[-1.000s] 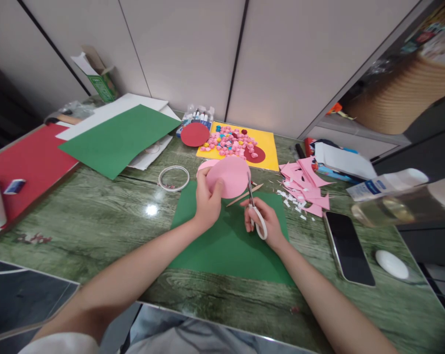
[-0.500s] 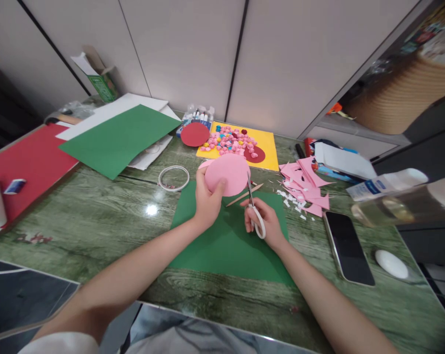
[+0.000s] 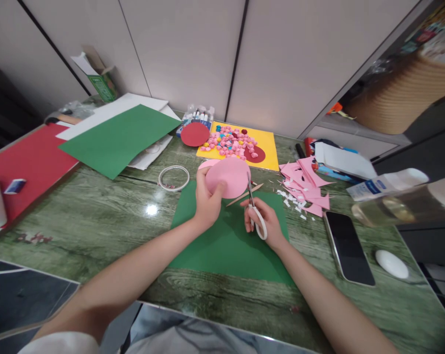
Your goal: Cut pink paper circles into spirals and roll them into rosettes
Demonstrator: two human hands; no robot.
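Note:
Pinched between the thumb and fingers of my left hand is a pink paper circle, held up over the green sheet. Another pink round edge peeks out behind it, close to the fingers. My right hand grips a pair of white-handled scissors, fingers in the loops. The blades point up and lie at the circle's right edge. Whether they are parted is hard to make out. Below the circle, a pale pointed strip lies on the green sheet.
Behind my hands, a yellow sheet carries pink, blue and dark red balls. Pink paper scraps and white bits lie right, near a phone, white mouse and bottles. A tape roll and green paper are left.
The pink circle has tilted and dipped slightly at its top edge in my left hand. The scissors and my right hand have barely moved.

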